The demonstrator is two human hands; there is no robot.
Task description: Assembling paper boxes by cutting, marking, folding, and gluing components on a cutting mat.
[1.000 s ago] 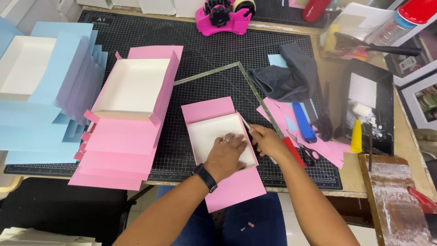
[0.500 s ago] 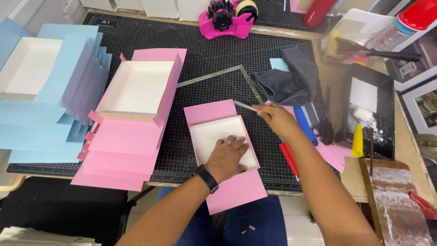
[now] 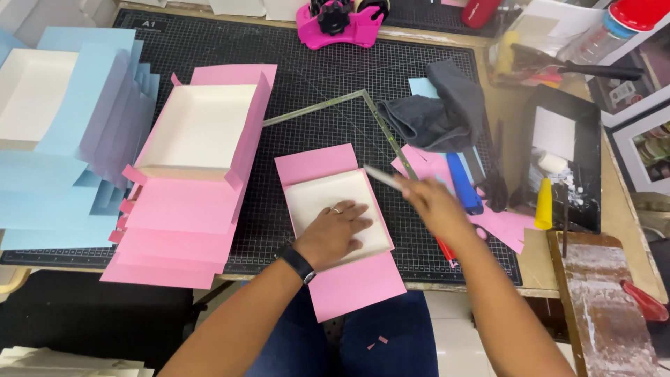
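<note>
Lying flat, the white tray (image 3: 335, 209) sits on pink paper (image 3: 349, 279).

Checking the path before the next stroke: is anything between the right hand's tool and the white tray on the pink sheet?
Nothing visible. The right hand holds a thin tool above the white tray's far right corner; the left hand presses inside the tray, nearer the person.

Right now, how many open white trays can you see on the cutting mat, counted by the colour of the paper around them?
Pink paper: 2, the tray under the left hand, and the tray on the pink stack.
Blue paper: 1, the tray at the far left.
Total: 3
</note>
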